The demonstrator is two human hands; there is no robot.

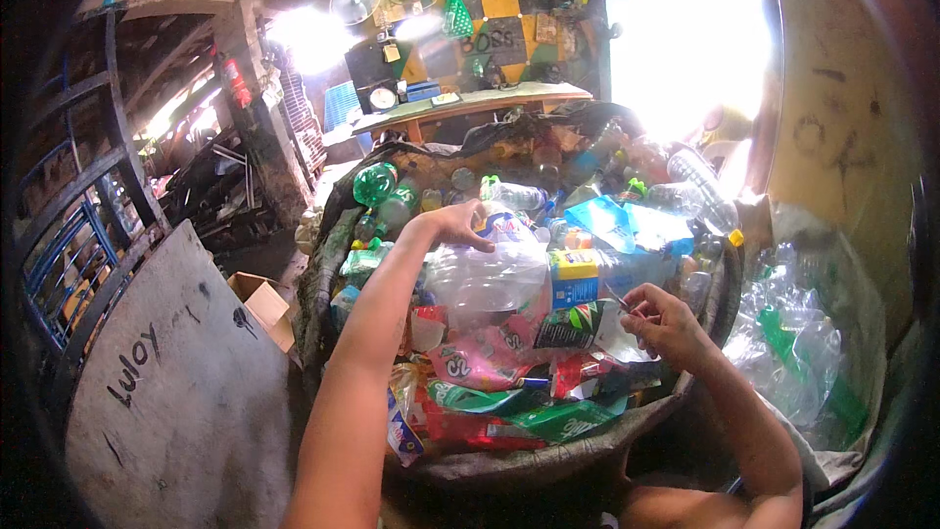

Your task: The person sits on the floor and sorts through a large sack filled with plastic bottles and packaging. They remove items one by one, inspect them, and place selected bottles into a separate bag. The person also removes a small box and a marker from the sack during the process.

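My left hand (464, 226) is over the pile, thumb and fingers apart at a labelled clear plastic bottle (510, 228). Whether it grips the bottle or only rests against it is unclear. Just below that hand lies a large clear plastic container (481, 279). Pinched in my right hand (661, 323) is a small thin blade (615, 297), pointing up and left. Close to the blade are a bottle with a yellow and blue label (575, 278) and a dark green wrapper label (569, 325). Cut plastic labels (477, 360), pink, red and green, cover the near side.
A large sack (580, 452) with a rolled rim holds the bottles. At right stands another sack of clear bottles (786, 342). A grey board (183, 375) with writing leans at left, beside a cardboard box (266, 308). Behind are a bench (470, 104) and a dial scale (382, 98).
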